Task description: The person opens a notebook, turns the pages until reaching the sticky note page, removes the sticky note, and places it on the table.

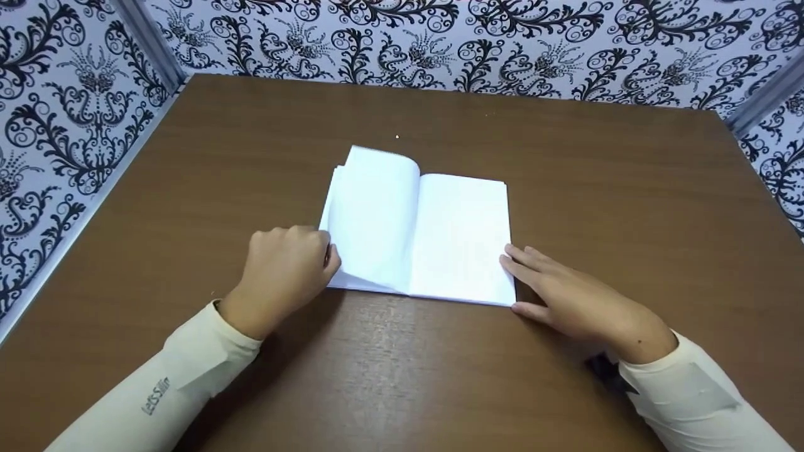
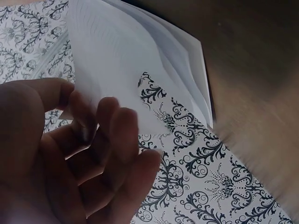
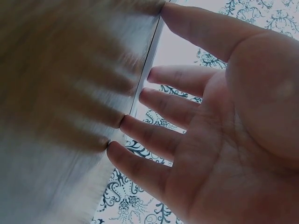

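Observation:
A notebook (image 1: pixel 463 238) with blank white pages lies spread on the wooden table. Its left-hand page (image 1: pixel 377 213) bows upward, curving away from the spine. My left hand (image 1: pixel 286 267) is at the left edge with its fingers curled, pinching a page between thumb and forefinger. The left wrist view shows the page (image 2: pixel 112 60) rising from that pinch, with other leaves fanned behind it. My right hand (image 1: pixel 571 298) has its fingers extended, the fingertips at the notebook's right edge and the thumb by its lower right corner. In the right wrist view the palm (image 3: pixel 219 140) faces the camera.
The brown table (image 1: pixel 402 364) extends around the notebook on all sides. White walls with a black floral pattern (image 1: pixel 414 50) stand behind the table and along its sides. A tiny white speck (image 1: pixel 397 136) lies beyond the notebook.

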A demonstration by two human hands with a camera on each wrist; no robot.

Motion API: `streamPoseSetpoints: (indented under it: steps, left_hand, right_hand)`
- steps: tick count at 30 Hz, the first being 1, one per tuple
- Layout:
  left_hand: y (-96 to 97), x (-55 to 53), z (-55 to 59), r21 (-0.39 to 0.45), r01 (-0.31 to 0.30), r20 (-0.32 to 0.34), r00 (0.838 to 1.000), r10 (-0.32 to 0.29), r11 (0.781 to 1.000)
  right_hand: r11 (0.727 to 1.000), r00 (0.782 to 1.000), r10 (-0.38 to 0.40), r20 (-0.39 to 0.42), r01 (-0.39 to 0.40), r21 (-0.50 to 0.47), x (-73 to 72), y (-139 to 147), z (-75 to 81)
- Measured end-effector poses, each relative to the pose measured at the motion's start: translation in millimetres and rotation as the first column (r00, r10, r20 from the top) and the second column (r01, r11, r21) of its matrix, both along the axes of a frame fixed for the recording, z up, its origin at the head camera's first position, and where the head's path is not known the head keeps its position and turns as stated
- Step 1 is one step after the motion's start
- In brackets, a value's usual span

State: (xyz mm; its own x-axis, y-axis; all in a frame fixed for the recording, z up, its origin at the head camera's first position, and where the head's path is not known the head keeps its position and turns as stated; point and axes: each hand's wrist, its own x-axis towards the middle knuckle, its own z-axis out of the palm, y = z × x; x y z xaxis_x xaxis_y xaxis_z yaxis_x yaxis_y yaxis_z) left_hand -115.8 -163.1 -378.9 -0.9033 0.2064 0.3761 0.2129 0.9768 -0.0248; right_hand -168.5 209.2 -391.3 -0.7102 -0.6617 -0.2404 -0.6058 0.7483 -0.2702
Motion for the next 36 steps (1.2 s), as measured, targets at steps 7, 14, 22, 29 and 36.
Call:
streamPoseSetpoints:
  steps: [7,14,22,29,36]
  left_hand:
    - [-1.9,0.2,-5.2,-0.089,0.044,-0.011,0.999,-0.045,0.995]
    - [-0.7,-4.0,-13.6,-0.181,0.090,0.018,0.996,-0.088,0.979]
    - [-2.4,-4.6,-17.2,-0.232,0.091,0.031,0.996,-0.086,0.968]
    - [-3.8,-4.5,-11.6,-0.290,0.040,0.041,0.999,-0.029,0.956]
    - [13.2,-14.0,-6.1,-0.275,0.051,-0.016,0.998,-0.057,0.960]
  right_hand:
    - [1.000,1.000,-0.009,0.000,0.009,-0.009,0.9,1,-0.6]
    - [1.000,1.000,-0.004,0.001,0.004,-0.013,2.2,1,-2.8]
    - [1.000,1.000,-0.012,0.013,0.012,-0.010,0.6,-1,-1.7]
    - [1.000,1.000,-0.008,0.018,0.009,-0.015,-0.4,-1,-1.0]
    - [1.000,1.000,-0.016,0.012,0.016,-0.011,0.1,1,0.0]
